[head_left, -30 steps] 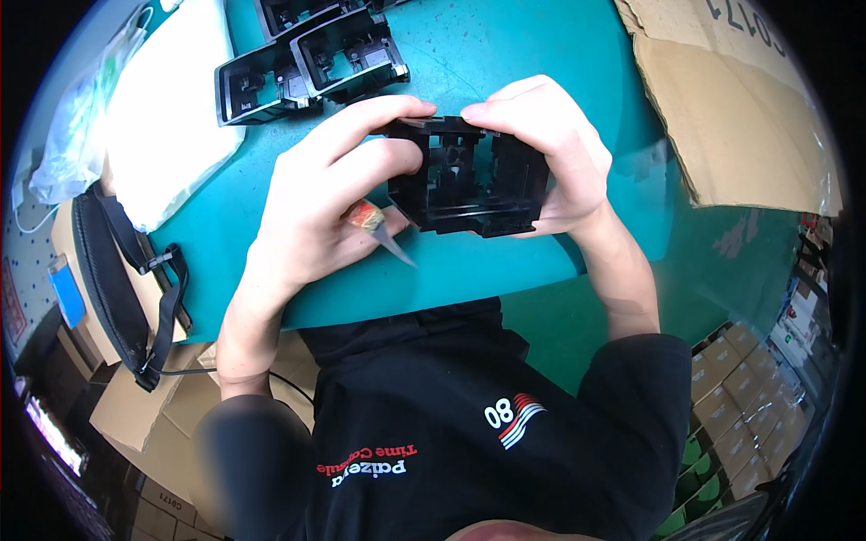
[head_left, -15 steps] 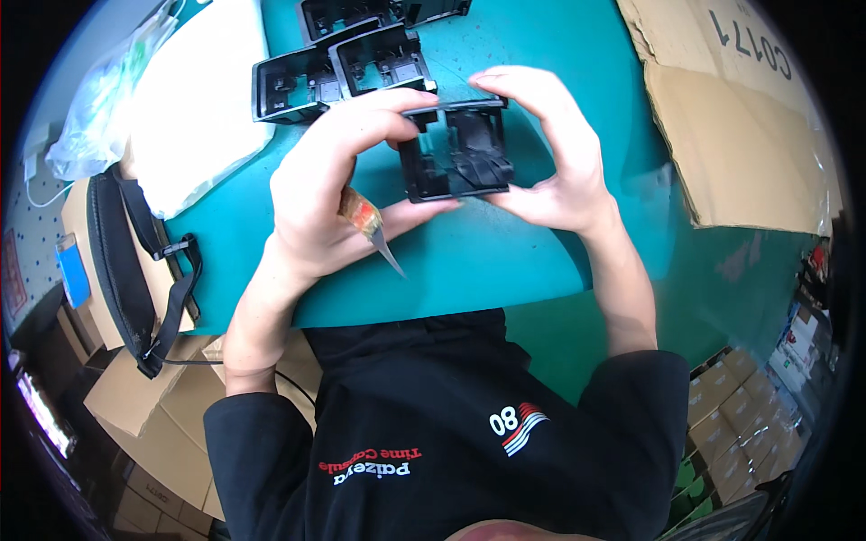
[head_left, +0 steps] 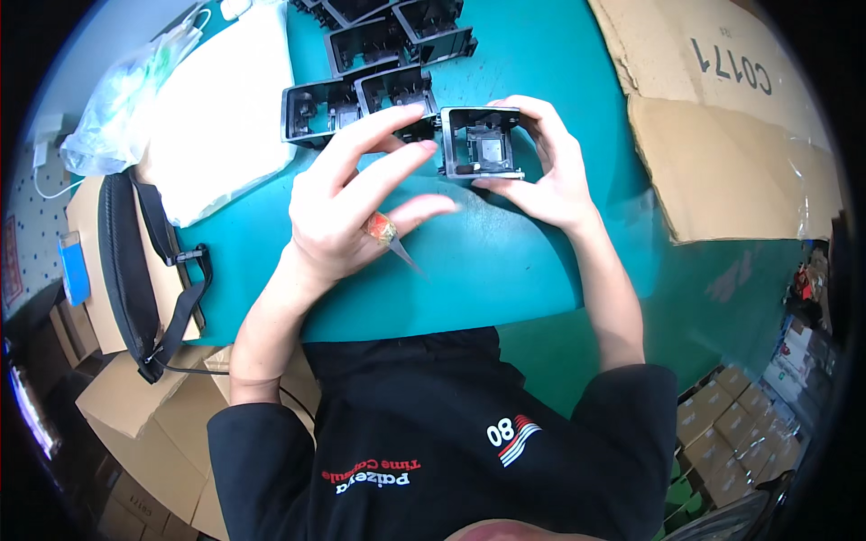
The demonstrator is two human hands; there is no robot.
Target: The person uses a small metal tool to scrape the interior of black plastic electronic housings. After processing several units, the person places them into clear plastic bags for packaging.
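Observation:
My right hand (head_left: pixel 557 176) grips a black plastic box-shaped housing (head_left: pixel 492 149) by its right side, thumb at the lower edge and fingers behind. The housing's open face is turned up toward me, showing moulded parts inside. Just left of it, my left hand (head_left: pixel 338 212) has its fingers spread, their tips close to the housing but apart from it. Tucked in that palm is a small pointed blade (head_left: pixel 382 229) with an orange and yellowish wrapped handle, its tip pointing down and right.
Several similar black housings (head_left: pixel 365 47) stand grouped at the back of the green table (head_left: pixel 451 279). A white padded sheet (head_left: pixel 221 117) and a clear plastic bag (head_left: pixel 126 108) are at the left, near a black strap (head_left: pixel 126 261). A large cardboard piece (head_left: pixel 722 171) covers the right.
The housing has turned so its open face shows. My left hand has let go of it and drawn away to the left, keeping the blade; my right hand alone holds it.

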